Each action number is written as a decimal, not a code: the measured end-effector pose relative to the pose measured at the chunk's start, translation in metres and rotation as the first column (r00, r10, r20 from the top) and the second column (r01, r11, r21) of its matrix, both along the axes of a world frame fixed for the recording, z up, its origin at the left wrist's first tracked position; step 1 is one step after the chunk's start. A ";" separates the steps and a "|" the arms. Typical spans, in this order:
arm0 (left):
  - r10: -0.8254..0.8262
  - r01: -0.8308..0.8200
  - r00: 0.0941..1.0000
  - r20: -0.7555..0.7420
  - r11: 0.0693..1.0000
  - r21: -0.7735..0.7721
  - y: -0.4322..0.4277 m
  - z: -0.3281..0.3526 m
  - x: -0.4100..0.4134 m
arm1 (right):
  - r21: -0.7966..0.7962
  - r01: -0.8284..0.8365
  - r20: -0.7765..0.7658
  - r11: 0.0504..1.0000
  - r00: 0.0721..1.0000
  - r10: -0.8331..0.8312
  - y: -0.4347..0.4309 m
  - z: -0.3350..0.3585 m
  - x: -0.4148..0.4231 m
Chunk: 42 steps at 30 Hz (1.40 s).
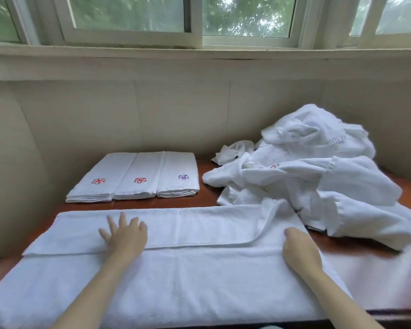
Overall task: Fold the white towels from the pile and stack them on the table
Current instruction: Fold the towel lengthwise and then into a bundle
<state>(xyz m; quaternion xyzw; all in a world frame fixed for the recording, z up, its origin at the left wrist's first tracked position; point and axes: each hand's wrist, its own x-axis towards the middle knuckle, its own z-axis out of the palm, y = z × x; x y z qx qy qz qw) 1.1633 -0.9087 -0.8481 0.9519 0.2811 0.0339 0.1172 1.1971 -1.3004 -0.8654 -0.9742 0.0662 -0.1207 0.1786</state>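
A large white towel (188, 276) lies spread across the near part of the table, its far strip folded over toward me. My left hand (125, 236) rests flat on that folded strip with fingers spread. My right hand (299, 250) lies on the towel near the fold's right end, fingers curled under; whether it pinches cloth is unclear. A pile of crumpled white towels (318, 176) sits at the right back. Three folded white towels (138, 176) with red and blue embroidered flowers lie side by side at the back left.
The brown wooden table (375, 276) shows bare at the right front and between the towels. A beige wall and a window sill rise directly behind the table. The near edge of the table runs along the bottom of the view.
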 end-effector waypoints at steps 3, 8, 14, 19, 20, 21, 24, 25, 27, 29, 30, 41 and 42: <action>-0.375 0.376 0.927 0.018 0.926 -0.036 -0.107 0.002 0.038 | -0.175 -0.050 -0.005 0.983 0.999 0.050 -0.006 -0.005 -0.008; -0.669 0.692 0.721 0.180 0.681 -0.237 -0.257 -0.002 0.066 | -0.081 -0.133 0.098 0.988 0.985 0.141 -0.021 -0.010 -0.020; -0.326 0.491 0.865 0.382 0.711 -0.504 -0.290 -0.012 0.085 | 0.180 -0.168 -0.035 0.969 0.984 0.177 -0.045 -0.004 0.007; -0.310 0.682 0.731 0.608 0.335 -0.650 -0.285 -0.004 0.068 | 0.542 0.070 -0.256 0.838 0.963 0.085 -0.054 0.018 0.053; -0.398 0.725 0.682 0.614 0.259 -0.638 -0.285 0.000 0.063 | 0.677 0.152 -0.306 0.720 0.948 0.088 -0.056 0.027 0.061; -0.504 0.761 0.619 0.602 0.195 -0.618 -0.285 0.003 0.058 | 0.785 0.224 -0.346 0.578 0.932 0.108 -0.061 0.034 0.068; -0.762 0.826 0.462 0.454 0.183 -0.533 -0.287 0.007 0.047 | 0.895 0.330 -0.409 0.301 0.875 0.258 -0.080 0.042 0.082; -0.792 0.852 0.442 0.421 0.222 -0.475 -0.287 0.005 0.047 | 0.887 0.326 -0.422 0.326 0.859 0.289 -0.084 0.043 0.083; -0.814 0.884 0.434 0.385 0.303 -0.356 -0.288 0.003 0.048 | 0.842 0.252 -0.427 0.477 0.851 0.306 -0.084 0.039 0.082; -0.806 0.882 0.461 0.371 0.371 -0.290 -0.284 0.001 0.050 | 0.725 0.154 -0.422 0.671 0.870 0.257 -0.078 0.033 0.081; -0.804 0.874 0.481 0.351 0.409 -0.262 -0.281 -0.002 0.052 | 0.683 0.118 -0.382 0.721 0.899 0.215 -0.074 0.030 0.081; -0.732 0.733 0.679 -0.057 0.680 -0.003 -0.257 -0.036 0.053 | 0.221 -0.049 -0.033 0.974 0.998 0.058 -0.059 0.014 0.091; -0.736 0.736 0.675 -0.053 0.676 -0.004 -0.258 -0.037 0.051 | 0.082 -0.049 -0.056 0.995 0.997 0.054 -0.055 0.016 0.091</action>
